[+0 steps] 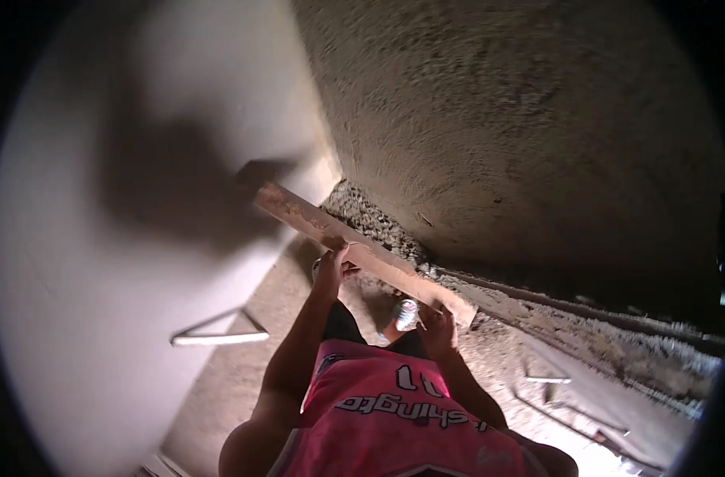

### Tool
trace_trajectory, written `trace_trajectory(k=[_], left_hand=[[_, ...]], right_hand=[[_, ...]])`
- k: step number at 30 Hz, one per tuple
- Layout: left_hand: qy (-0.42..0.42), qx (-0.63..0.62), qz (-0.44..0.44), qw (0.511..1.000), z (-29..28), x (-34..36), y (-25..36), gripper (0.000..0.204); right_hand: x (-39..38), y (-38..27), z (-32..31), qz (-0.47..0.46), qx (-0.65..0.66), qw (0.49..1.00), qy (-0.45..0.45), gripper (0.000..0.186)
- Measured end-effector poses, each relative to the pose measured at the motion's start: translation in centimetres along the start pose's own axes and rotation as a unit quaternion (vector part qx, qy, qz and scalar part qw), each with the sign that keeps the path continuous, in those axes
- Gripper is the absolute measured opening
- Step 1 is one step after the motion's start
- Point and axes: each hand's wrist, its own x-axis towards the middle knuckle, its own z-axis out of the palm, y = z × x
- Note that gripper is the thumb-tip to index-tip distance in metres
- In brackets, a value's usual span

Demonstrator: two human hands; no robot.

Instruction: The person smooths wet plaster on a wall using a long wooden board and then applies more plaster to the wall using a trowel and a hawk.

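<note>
A long, pale reddish board (382,262) lies diagonally across the view, held at waist height over a strip of loose grey mortar (366,219) at the foot of the rough plastered wall (498,111). My left hand (337,262) grips it near its middle, and my right hand (440,326) holds it near its right end. The board's far end reaches toward the corner with the smooth pale wall (76,294), where its shadow falls.
A white triangular frame (219,338) rests by the pale wall. A rough ledge (593,318) runs along the plastered wall, and metal tools (545,380) lie lower right on the dusty floor (251,310). My shoe (405,312) shows below the board.
</note>
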Motion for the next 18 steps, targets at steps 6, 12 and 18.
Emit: trace_trajectory(k=[6,12,18], left_hand=[[-0.044,0.087,0.072,0.993,4.2,2.7,8.0,0.040],[-0.109,0.197,0.039,0.974,4.7,3.6,15.4,0.052],[-0.150,0.309,0.084,0.935,4.6,7.9,25.4,0.063]], right_hand=[[7.0,3.3,7.6,-0.108,0.140,0.984,0.021,0.041],[14.4,7.1,18.2,-0.176,0.298,0.936,0.066,0.030],[16.8,5.8,25.7,-0.249,0.348,0.903,0.030,0.028]])
